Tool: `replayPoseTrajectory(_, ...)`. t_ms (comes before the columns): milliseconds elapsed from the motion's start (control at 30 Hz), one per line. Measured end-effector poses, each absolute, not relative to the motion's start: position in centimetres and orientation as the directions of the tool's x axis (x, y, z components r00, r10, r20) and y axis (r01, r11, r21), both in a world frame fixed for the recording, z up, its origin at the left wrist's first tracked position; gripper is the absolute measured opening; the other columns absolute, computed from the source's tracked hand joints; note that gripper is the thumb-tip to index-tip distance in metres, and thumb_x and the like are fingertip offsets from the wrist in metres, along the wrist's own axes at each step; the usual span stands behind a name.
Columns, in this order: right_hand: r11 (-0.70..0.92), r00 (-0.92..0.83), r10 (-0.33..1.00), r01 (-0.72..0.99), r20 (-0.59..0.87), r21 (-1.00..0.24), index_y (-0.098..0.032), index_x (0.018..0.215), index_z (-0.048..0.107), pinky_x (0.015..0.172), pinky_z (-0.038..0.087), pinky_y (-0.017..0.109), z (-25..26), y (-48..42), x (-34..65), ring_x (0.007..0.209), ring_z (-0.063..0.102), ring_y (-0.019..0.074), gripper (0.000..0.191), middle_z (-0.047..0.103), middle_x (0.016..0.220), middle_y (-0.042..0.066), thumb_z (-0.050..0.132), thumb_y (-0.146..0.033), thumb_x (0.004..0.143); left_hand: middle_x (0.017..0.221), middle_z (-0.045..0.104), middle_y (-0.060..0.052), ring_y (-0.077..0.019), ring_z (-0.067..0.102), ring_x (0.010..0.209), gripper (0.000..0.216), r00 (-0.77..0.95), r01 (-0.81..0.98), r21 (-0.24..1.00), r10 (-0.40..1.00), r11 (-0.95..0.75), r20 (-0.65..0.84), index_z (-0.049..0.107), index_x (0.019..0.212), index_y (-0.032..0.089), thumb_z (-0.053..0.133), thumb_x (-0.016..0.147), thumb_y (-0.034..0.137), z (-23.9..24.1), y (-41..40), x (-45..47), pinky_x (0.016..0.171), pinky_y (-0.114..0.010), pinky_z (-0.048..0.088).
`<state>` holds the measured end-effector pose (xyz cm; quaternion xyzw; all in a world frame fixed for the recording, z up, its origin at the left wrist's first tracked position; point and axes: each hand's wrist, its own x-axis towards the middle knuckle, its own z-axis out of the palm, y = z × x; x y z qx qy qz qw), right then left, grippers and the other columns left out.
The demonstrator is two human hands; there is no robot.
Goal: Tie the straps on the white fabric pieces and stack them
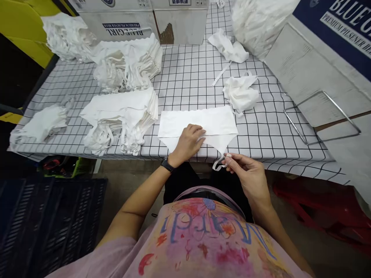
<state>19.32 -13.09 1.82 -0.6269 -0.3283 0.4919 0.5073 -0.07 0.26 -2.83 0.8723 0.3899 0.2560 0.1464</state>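
A white strappy top [199,121] lies spread on the checked tablecloth at the near edge of the table, its straps toward me. My left hand [189,142] rests flat on its middle, fingers stretched out and holding nothing. My right hand [246,168] pinches the end of the top's strap [218,163] just past the table edge, at the right side. The strap hangs in a small loop beside the fingertips. Two crumpled white pieces of clothing, one nearer [240,92] and one farther [228,48], lie beyond the top to the right.
Stacked white tops stand left, one nearer [121,116] and one behind [130,61]. A loose white top [43,123] lies far left. Cardboard boxes stand at the back [182,27] and right [319,77], the right one with a wire frame [321,117]. A red stool [315,212] is below.
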Motion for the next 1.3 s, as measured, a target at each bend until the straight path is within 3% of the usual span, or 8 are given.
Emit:
replayPoseTrajectory(133, -0.273, 0.269, 0.915, -0.133, -0.3, -0.953, -0.019, 0.092, 0.083, 0.055, 0.051, 0.022, 1.2, -10.9, 18.5, 0.06, 0.062, 0.0112, 0.022, 0.075, 0.076, 0.004, 0.083, -0.04, 0.083, 0.113, 0.069, -0.01, -0.0257, 0.058, 0.106, 0.018, 0.666, 0.599, 0.34, 0.687, -0.725, 0.29, 0.068, 0.113, 0.016, 0.059, 0.1, 0.026, -2.3, 1.2, 1.3, 0.086, -0.039, 0.049)
replayPoseTrajectory(300, -0.319, 0.283, 0.879, -0.246, -0.382, -0.915, -0.016, 0.089, 0.079, 0.049, 0.051, 0.021, 0.5, -8.8, 18.4, 0.053, 0.062, 0.0109, 0.03, 0.073, 0.068, 0.003, 0.089, -0.041, 0.076, 0.104, 0.069, -0.01, -0.0238, 0.057, 0.097, 0.02, 0.714, 0.606, 0.231, 0.649, -0.761, 0.262, 0.069, 0.101, 0.016, 0.05, 0.103, 0.018, -2.1, 2.2, 2.1, 0.08, -0.036, 0.045)
replayPoseTrajectory(467, -0.36, 0.258, 0.872, -0.238, -0.416, -0.902, -0.015, 0.082, 0.079, 0.05, 0.053, 0.02, 0.2, -7.3, 18.4, 0.052, 0.062, 0.0097, 0.031, 0.073, 0.069, 0.004, 0.085, -0.045, 0.08, 0.101, 0.065, -0.009, -0.0212, 0.057, 0.094, 0.02, 0.689, 0.575, 0.334, 0.662, -0.747, 0.295, 0.069, 0.104, 0.014, 0.051, 0.105, 0.024, -2.4, 3.0, 2.1, 0.081, -0.033, 0.048)
replayPoseTrajectory(633, -0.382, 0.273, 0.85, -0.27, -0.451, -0.884, -0.014, 0.088, 0.08, 0.053, 0.055, 0.02, -0.1, -6.1, 18.4, 0.053, 0.065, 0.0112, 0.032, 0.072, 0.064, 0.004, 0.088, -0.042, 0.076, 0.095, 0.065, -0.008, -0.0195, 0.059, 0.091, 0.021, 0.658, 0.542, 0.423, 0.68, -0.726, 0.325, 0.07, 0.099, 0.014, 0.052, 0.105, 0.023, -2.8, 3.6, 2.1, 0.081, -0.033, 0.052)
replayPoseTrajectory(833, -0.393, 0.281, 0.847, -0.241, -0.451, -0.887, -0.014, 0.077, 0.077, 0.042, 0.045, 0.019, 0.1, -4.9, 17.9, 0.042, 0.054, 0.0086, 0.026, 0.066, 0.053, 0.001, 0.085, -0.039, 0.077, 0.088, 0.068, -0.005, -0.0171, 0.062, 0.085, 0.017, 0.57, 0.497, 0.537, 0.723, -0.681, 0.39, 0.072, 0.096, 0.017, 0.056, 0.102, 0.021, -3.1, 3.6, 2.1, 0.078, -0.034, 0.05)
replayPoseTrajectory(1300, -0.359, 0.314, 0.832, -0.323, -0.457, -0.876, -0.016, 0.066, 0.071, 0.042, 0.043, 0.019, -0.1, -3.2, 17.6, 0.042, 0.053, 0.008, 0.025, 0.06, 0.05, 0.0, 0.084, -0.035, 0.074, 0.086, 0.067, -0.004, -0.0186, 0.056, 0.081, 0.02, 0.644, 0.519, 0.325, 0.612, -0.79, 0.459, 0.066, 0.092, 0.02, 0.05, 0.104, 0.021, -2.5, 3.3, 2.4, 0.077, -0.038, 0.043)
